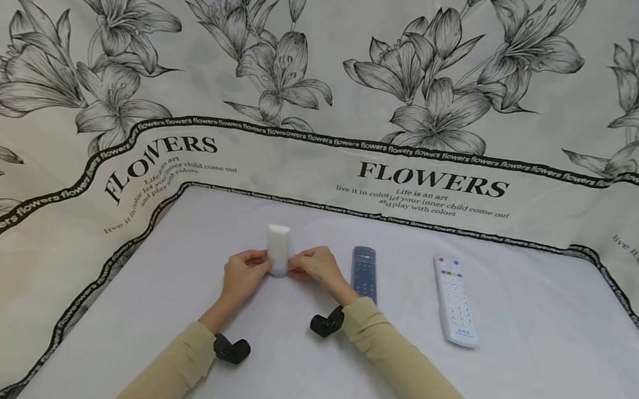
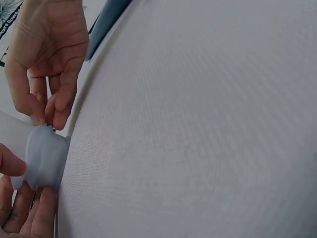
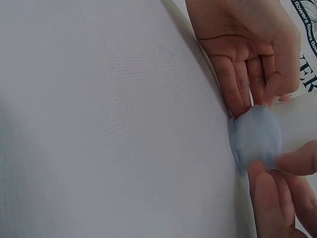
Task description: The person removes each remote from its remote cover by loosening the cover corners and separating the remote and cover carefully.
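Observation:
A white slab (image 1: 277, 243) stands upright on the table, its plain face showing and no buttons visible. Round its lower end sits a pale blue, translucent soft sleeve (image 2: 47, 153), bunched and wrinkled. My left hand (image 1: 244, 276) pinches the left side of this sleeve between thumb and fingers. On the opposite side, my right hand (image 1: 319, 267) pinches its edge with the fingertips. Seen from the right wrist, the sleeve (image 3: 257, 136) covers the slab's end, close to the tabletop, with both hands' fingertips touching it.
A dark blue remote control (image 1: 365, 271) lies just right of my right hand, partly behind the sleeve of that arm. Farther right lies a white remote control (image 1: 456, 302). A flower-printed cloth (image 1: 299, 165) rises behind the white table (image 1: 542, 349).

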Tool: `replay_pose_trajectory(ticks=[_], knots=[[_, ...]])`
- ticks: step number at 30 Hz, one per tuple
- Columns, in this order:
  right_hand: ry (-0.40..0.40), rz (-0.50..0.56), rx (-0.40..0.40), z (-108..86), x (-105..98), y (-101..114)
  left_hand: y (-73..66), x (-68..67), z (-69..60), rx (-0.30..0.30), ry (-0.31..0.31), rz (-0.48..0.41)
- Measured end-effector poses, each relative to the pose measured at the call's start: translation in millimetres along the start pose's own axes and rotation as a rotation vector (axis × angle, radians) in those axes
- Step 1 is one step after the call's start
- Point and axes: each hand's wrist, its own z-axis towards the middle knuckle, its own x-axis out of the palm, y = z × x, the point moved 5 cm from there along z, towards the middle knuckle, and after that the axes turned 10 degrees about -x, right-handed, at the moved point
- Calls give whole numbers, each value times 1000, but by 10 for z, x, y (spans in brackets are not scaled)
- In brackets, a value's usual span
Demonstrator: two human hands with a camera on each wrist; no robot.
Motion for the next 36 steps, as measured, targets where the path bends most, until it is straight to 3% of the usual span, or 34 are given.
replay_pose_trajectory(ticks=[16, 29, 36], knots=[[2, 17, -3, 32, 15, 25, -27, -39, 38, -43, 36, 33], [16, 27, 42, 28, 21, -6, 31, -39, 83, -134, 88, 89], [7, 24, 49, 41, 34, -25, 20, -58, 93, -154, 98, 105]])
